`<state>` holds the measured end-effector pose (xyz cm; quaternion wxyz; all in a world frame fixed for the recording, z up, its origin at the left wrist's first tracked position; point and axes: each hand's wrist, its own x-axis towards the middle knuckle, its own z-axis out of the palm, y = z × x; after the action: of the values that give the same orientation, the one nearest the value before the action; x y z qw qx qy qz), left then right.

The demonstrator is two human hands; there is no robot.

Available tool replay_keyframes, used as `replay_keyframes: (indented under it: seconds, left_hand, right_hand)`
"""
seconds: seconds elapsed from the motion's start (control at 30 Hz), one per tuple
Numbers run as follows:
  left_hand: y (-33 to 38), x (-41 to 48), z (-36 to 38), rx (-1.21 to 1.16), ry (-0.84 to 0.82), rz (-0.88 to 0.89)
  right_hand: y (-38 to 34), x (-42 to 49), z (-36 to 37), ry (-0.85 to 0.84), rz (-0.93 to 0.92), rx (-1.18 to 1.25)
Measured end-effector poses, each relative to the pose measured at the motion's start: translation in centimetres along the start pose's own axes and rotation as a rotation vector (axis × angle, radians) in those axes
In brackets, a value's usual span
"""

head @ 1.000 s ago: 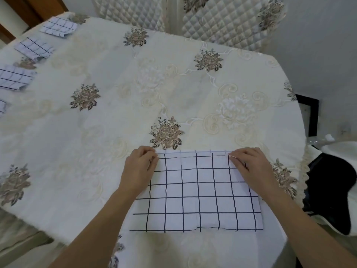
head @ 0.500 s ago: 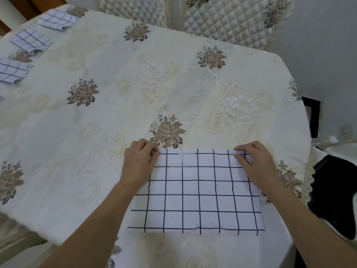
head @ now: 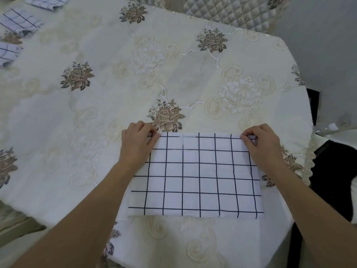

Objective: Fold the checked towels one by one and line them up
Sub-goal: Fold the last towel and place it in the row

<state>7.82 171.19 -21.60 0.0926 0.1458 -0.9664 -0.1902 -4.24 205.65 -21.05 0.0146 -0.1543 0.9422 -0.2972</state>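
large checked towel (head: pixel 197 176): 1 | small folded towels (head: pixel 44 1) (head: pixel 21 21) (head: pixel 7 53): 3 | hands (head: pixel 138 141) (head: pixel 260 145): 2

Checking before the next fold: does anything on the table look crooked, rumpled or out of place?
Nothing stands out. The towel lies flat and square on the tablecloth, the left hand and right hand each pinching a far corner. The folded towels at the far left sit in a row.

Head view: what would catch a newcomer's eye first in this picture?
The white checked towel with dark grid lines lies flat near the front edge of the floral tablecloth, right of centre. The left hand and the right hand pinch its two far corners. Smaller folded towels lie in a row at the far left.
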Motion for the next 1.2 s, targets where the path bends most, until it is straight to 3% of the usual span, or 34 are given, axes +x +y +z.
replay_keyframes:
  seconds: [0.1, 0.2, 0.33, 0.5, 0.83, 1.07, 1.2]
  left_hand:
    - [1.8, -1.3, -1.2, 0.115, 0.060, -0.034]
    - [5.1, -5.4, -1.9, 0.130, 0.063, 0.063]
    - [8.2, -12.2, -0.2, 0.138, -0.144, 0.114]
    - [8.0, -15.1, 1.5, 0.238, -0.261, 0.095]
    - [6.0, -16.6, 0.9, 0.294, -0.249, 0.060]
    - [2.1, -17.2, -1.5, 0.321, -0.267, -0.036]
    - [5.0, -15.4, -1.7, 0.319, -0.192, -0.032]
  right_hand:
    - [-0.5, -0.9, -0.2, 0.138, -0.024, -0.145]
    - [-4.0, -3.8, -0.4, 0.264, -0.122, -0.162]
    - [-9.1, -11.0, 2.8, 0.057, -0.177, -0.158]
    - [-9.7, -15.4, 5.9, -0.193, -0.125, -0.338]
    - [-7.6, -15.7, 5.7, -0.190, -0.147, -0.449]
    - [-1.9, -16.4, 1.8, -0.178, 0.028, -0.522]
    - [-5.0, -16.1, 2.7, -0.105, 0.044, -0.498]
